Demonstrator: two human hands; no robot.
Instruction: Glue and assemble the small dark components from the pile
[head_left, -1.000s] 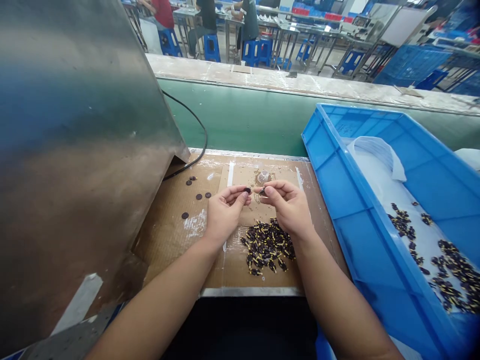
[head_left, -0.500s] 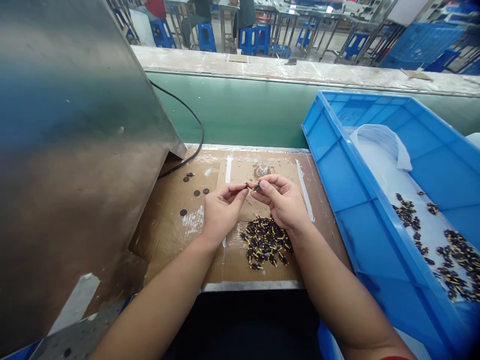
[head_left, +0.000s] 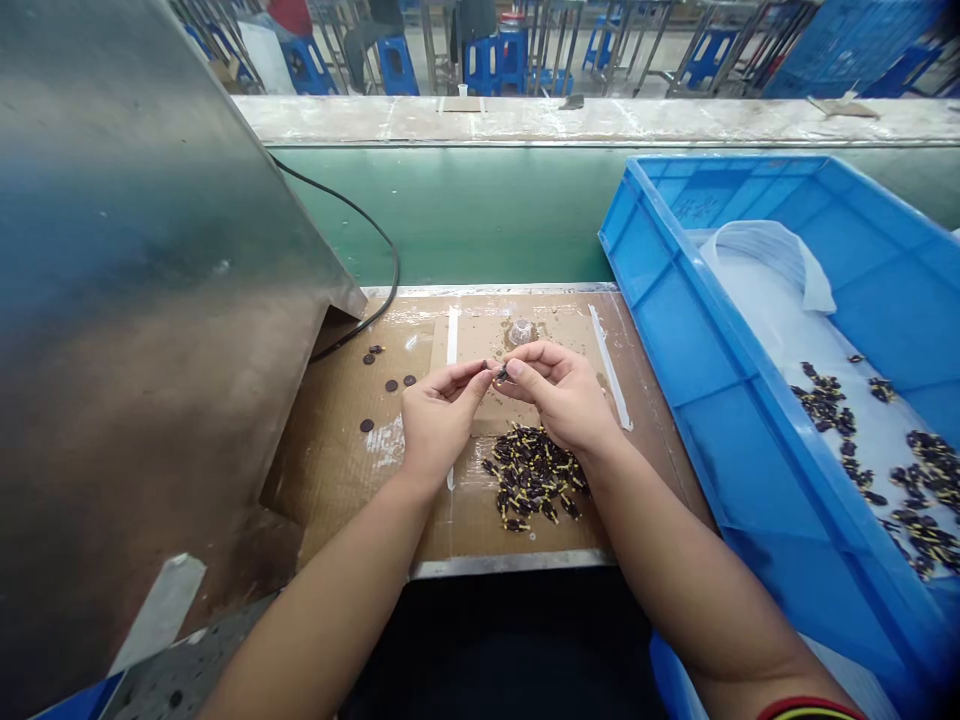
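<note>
My left hand [head_left: 439,415] and my right hand [head_left: 564,392] meet over a cardboard-covered work board [head_left: 337,470]. Both are closed in a pinch, fingertips touching around one small dark part [head_left: 500,374]. Which piece each hand holds is too small to tell apart. Just below the hands lies a pile of small dark parts with yellow pins [head_left: 531,480]. A few dark round discs [head_left: 386,380] lie loose on the board to the left of my left hand. A small clear cup [head_left: 520,331] stands just beyond my fingers.
A big steel machine housing [head_left: 150,300] fills the left side, with a black cable [head_left: 375,250] running behind it. A blue crate [head_left: 675,340] on the right holds a white bag and more dark parts [head_left: 885,440]. A green conveyor wall [head_left: 487,210] runs behind.
My hands have drawn together, so the two pinches now touch around the small part. The view has tilted down slightly.
</note>
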